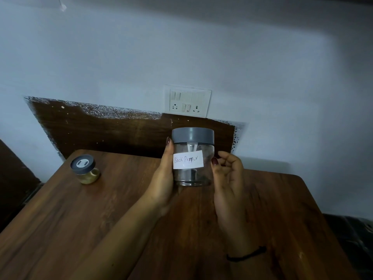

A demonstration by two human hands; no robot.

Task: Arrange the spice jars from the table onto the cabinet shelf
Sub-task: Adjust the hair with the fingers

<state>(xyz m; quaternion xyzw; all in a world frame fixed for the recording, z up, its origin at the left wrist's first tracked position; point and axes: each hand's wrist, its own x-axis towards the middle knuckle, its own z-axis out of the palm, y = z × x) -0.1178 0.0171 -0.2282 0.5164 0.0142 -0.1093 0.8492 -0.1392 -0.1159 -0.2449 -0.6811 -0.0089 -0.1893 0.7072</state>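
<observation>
Forearms come up from the bottom edge over the wooden table (80, 229), and a thin black band (246, 253) circles the right wrist. Further in, near the middle of the table, both hands meet at a clear jar (191, 176).

The left hand (163, 178) holds the jar from its left side: the palm lies against the wall of the jar and the thumb stands upright along it, its tip reaching the lid. The other fingers are hidden behind the jar. The right hand (228, 174) is at the jar's right side with its fingers curled in toward the palm, clear of the jar and with nothing in them; only the thumb tip meets the jar, just beside the label.

The jar is upright, with a grey lid (192, 135) and a white label (187, 162) that reads "Black Pepper" by hand. Whether its base stands on the table or hangs just above it cannot be told.

Well apart to the left, near the table's far left corner, a small jar (85, 168) stands alone, with yellowish contents and a dark grey lid.

Behind the table, a dark wood-patterned panel (121, 130) with ragged edges lies flat against the pale wall (282, 77). A white switch plate (187, 101) with sockets sits on the wall just above the panel, over the Black Pepper jar.
</observation>
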